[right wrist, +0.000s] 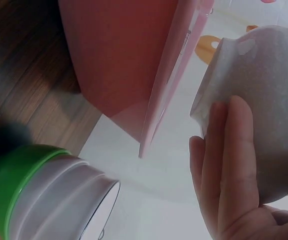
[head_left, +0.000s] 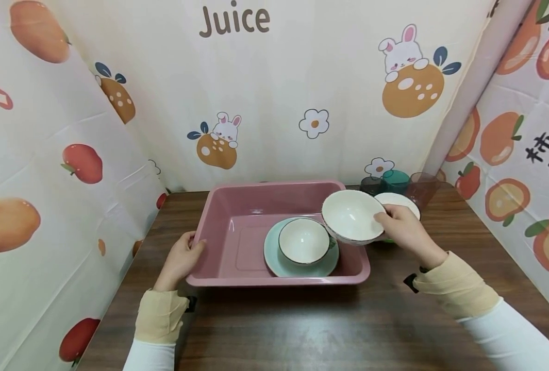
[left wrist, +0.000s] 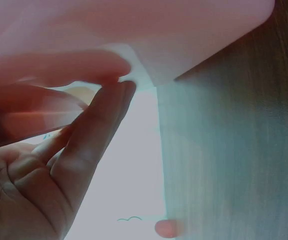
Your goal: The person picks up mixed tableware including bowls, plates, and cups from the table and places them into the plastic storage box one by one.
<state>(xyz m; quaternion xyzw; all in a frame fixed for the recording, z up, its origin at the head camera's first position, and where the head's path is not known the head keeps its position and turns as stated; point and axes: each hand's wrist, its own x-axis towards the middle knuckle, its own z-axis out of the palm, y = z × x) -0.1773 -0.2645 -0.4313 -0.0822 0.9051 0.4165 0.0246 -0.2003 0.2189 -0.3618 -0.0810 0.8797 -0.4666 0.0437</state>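
My right hand (head_left: 406,230) grips a white bowl (head_left: 352,215) by its right side, thumb over the rim and fingers along the outside. The bowl is raised and tilted, overlapping the right wall of the pink basin (head_left: 255,281) in the head view. Inside the basin, a white cup with a dark rim (head_left: 303,241) sits on a pale green plate (head_left: 274,257). My left hand (head_left: 179,259) holds the basin's left rim, thumb on top and fingers underneath. In the right wrist view the held bowl's grey-white outside (right wrist: 274,100) rests against my fingers.
Right of the basin stands a stack of bowls, a white one (head_left: 397,200) on top and a green one (right wrist: 28,175) at the bottom. Behind are a dark cup (head_left: 371,185), a teal cup (head_left: 396,180) and a clear pinkish cup (head_left: 422,186). A patterned curtain (head_left: 274,77) borders the wooden table (head_left: 302,330).
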